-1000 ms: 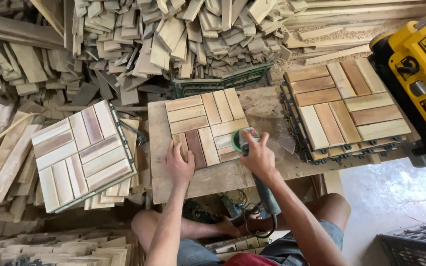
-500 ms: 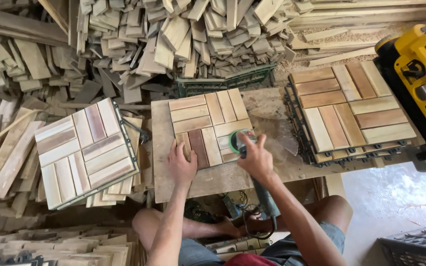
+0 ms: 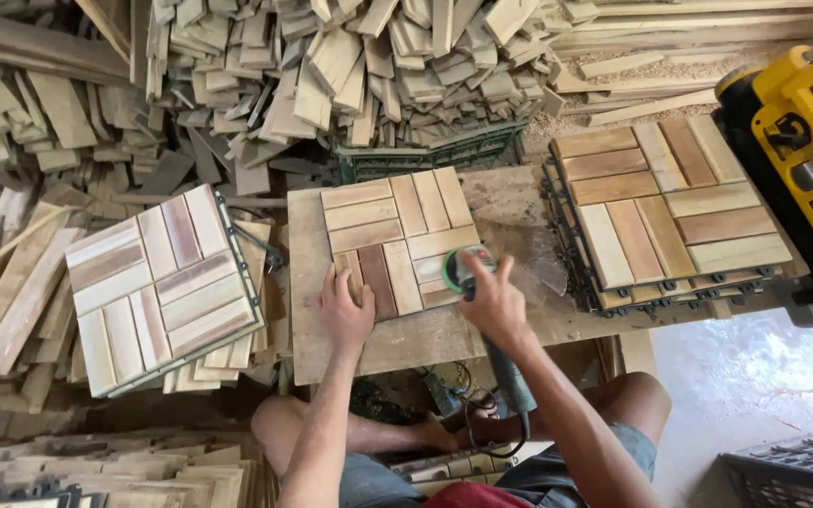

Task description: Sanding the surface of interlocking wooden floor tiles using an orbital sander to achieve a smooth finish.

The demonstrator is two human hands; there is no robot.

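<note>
A square wooden slat tile (image 3: 397,235) lies on a plywood work board (image 3: 425,339) in front of me. My left hand (image 3: 345,310) presses flat on the tile's near left corner. My right hand (image 3: 493,303) grips an angle grinder (image 3: 510,376), whose green-rimmed sanding disc (image 3: 463,268) rests on the tile's near right corner. The grinder's grey body runs back under my forearm toward my lap.
A stack of finished tiles (image 3: 665,212) sits to the right, another stack (image 3: 157,287) to the left. A big heap of short wood offcuts (image 3: 331,66) fills the back. A yellow machine (image 3: 802,150) stands far right, a dark crate (image 3: 792,470) at bottom right.
The view has shifted slightly. My right hand keeps the grinder on the tile's near right corner, and my left hand stays on the near left corner.
</note>
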